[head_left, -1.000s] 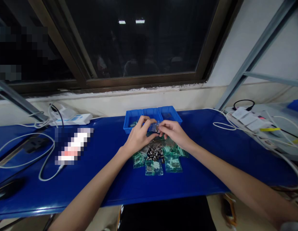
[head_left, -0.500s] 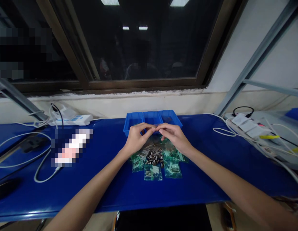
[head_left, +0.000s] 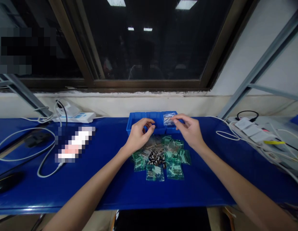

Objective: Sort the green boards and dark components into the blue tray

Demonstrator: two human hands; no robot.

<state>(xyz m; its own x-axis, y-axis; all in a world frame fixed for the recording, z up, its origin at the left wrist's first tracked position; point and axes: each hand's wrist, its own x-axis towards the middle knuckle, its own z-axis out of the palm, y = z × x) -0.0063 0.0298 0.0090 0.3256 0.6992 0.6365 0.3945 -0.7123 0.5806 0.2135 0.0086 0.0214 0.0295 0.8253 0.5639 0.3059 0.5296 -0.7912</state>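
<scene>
Dark window glass (head_left: 151,48) runs behind a long blue bench (head_left: 211,170), and the work sits at the bench's middle. At its far edge the right hand (head_left: 190,132) pinches a small clear bag (head_left: 168,119) between thumb and fingertips, clamped on one corner, so that the bag hangs over the right-hand compartment of a blue tray (head_left: 139,115); whether the bag touches the compartment floor cannot be told. The left hand (head_left: 138,136) hovers just beside, at the tray's front wall, its fingers curled and the thumb drawn close to the fingertips – whether anything small is nipped between them cannot be told. The tray has three compartments side by side and stands against the wall under the sill. Just in front of both hands lies a loose heap of green bags (head_left: 174,160), overlapping one another, with a little mound of dark metal parts (head_left: 155,157) in the middle of them. Well apart to the left, a white cable (head_left: 19,154) loops over the bench, and a white power strip (head_left: 75,117) lies near the wall. On the right more white cable (head_left: 226,134) curls near flat white labels (head_left: 250,130).
</scene>
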